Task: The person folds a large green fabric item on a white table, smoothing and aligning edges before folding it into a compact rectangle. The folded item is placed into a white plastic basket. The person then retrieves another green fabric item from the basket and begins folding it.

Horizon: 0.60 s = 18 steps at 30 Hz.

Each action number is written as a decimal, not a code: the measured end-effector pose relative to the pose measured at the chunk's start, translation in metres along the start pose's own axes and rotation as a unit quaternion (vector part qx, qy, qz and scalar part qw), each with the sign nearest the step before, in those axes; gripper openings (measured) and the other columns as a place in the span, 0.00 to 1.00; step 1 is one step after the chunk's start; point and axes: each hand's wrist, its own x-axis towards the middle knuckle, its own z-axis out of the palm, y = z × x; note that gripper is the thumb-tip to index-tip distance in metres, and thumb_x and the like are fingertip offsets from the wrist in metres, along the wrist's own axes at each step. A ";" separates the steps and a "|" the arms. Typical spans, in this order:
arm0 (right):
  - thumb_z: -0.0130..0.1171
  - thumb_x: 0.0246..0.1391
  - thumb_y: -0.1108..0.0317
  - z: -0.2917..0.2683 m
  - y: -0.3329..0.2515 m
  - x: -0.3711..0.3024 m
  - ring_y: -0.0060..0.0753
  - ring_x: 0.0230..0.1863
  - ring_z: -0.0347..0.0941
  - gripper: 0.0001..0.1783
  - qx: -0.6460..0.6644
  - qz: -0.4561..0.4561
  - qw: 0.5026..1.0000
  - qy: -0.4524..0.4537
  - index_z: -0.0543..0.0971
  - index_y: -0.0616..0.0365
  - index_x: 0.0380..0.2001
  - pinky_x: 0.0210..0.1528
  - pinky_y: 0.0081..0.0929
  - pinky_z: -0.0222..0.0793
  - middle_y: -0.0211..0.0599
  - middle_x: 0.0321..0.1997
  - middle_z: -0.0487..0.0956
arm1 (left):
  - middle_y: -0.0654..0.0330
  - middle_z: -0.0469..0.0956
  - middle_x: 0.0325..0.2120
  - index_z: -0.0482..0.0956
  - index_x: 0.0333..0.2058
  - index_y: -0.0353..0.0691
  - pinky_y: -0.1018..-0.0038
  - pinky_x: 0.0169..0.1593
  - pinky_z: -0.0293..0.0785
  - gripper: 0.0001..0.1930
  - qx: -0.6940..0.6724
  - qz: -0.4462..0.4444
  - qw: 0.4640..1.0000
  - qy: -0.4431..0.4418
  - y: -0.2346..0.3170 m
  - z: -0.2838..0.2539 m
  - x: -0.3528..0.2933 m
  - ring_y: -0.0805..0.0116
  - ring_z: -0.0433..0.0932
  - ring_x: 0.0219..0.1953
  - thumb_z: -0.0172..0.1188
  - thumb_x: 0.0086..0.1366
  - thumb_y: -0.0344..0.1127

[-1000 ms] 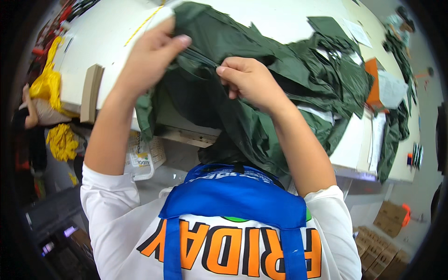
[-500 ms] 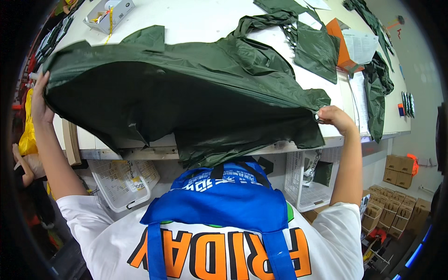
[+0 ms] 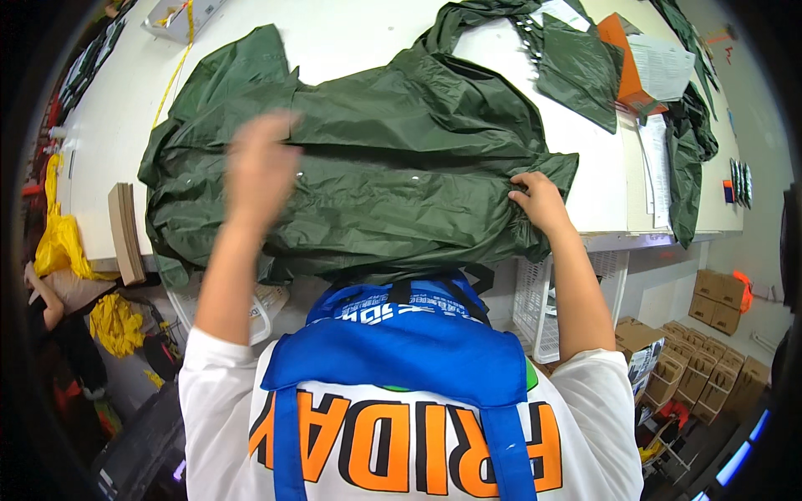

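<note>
A dark green, shiny raincoat [image 3: 393, 200] lies spread across the worktable, its near edge hanging over the front. Two small pale dots, perhaps snaps, show along its middle. My left hand [image 3: 261, 171] is over the left half of the coat, smeared by motion, so its fingers cannot be read and contact is unclear. At the coat's right end, my right hand [image 3: 539, 200] has thumb and forefinger closed on the cloth. Part of the coat stretches to the back of the table, next to another folded green piece [image 3: 576, 75].
An orange box [image 3: 622, 63] with papers [image 3: 664, 67] stands at the back right. At the back left are a grey box [image 3: 180, 18] and a yellow tape measure [image 3: 173, 79]. White baskets [image 3: 535, 313] sit under the table; cartons [image 3: 693, 367] are stacked right. Another person's arm [image 3: 46, 296] shows far left.
The coat has come down flat from being held stretched and lifted, its dark inside now covered. My left hand has left its far left end and moved inward; my right hand has shifted left.
</note>
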 end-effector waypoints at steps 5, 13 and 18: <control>0.65 0.45 0.69 0.007 0.015 0.022 0.40 0.37 0.77 0.11 0.081 0.030 0.995 -0.058 0.81 0.60 0.34 0.43 0.32 0.71 0.44 0.34 0.78 | 0.54 0.79 0.37 0.78 0.45 0.41 0.61 0.49 0.68 0.16 -0.034 0.013 0.979 -0.202 0.077 0.133 0.002 0.53 0.75 0.43 0.58 0.60 0.40; 0.67 0.41 0.72 0.009 0.025 0.021 0.34 0.26 0.73 0.09 0.097 0.051 0.993 -0.045 0.79 0.62 0.28 0.34 0.30 0.70 0.40 0.24 0.77 | 0.60 0.81 0.28 0.82 0.34 0.45 0.66 0.42 0.71 0.11 -0.105 -0.040 0.946 -0.304 0.055 0.169 0.003 0.62 0.79 0.35 0.66 0.51 0.38; 0.67 0.41 0.73 0.007 0.024 0.020 0.36 0.29 0.74 0.09 0.095 0.054 0.993 -0.047 0.79 0.63 0.27 0.36 0.30 0.71 0.42 0.27 0.77 | 0.59 0.81 0.25 0.82 0.30 0.42 0.68 0.37 0.74 0.08 -0.113 -0.128 0.913 -0.370 0.062 0.166 0.018 0.62 0.80 0.31 0.66 0.50 0.34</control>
